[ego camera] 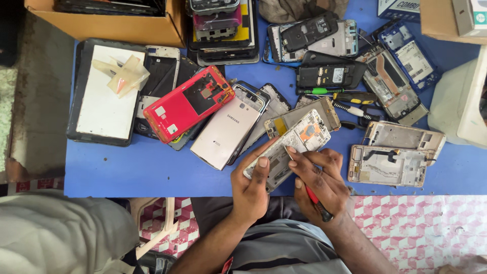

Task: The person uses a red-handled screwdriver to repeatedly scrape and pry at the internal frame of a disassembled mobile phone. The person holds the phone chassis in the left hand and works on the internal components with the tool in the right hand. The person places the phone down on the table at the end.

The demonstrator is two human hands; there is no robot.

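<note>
Opened phone (291, 147), long axis probably up-right

Both forearms come up from below, angled inward, wrists close together; my left hand (251, 185) is cupped, thumb laid flat on top, fingers curled underneath in a grip; my right hand (319, 177) is bunched in a pinch, index and thumb pressed forward, knuckles raised; the two hands nearly touch.

Matt blue tabletop (132, 172), glossy red plastic phone shell (188, 103), brown cardboard box (122, 28)
</note>
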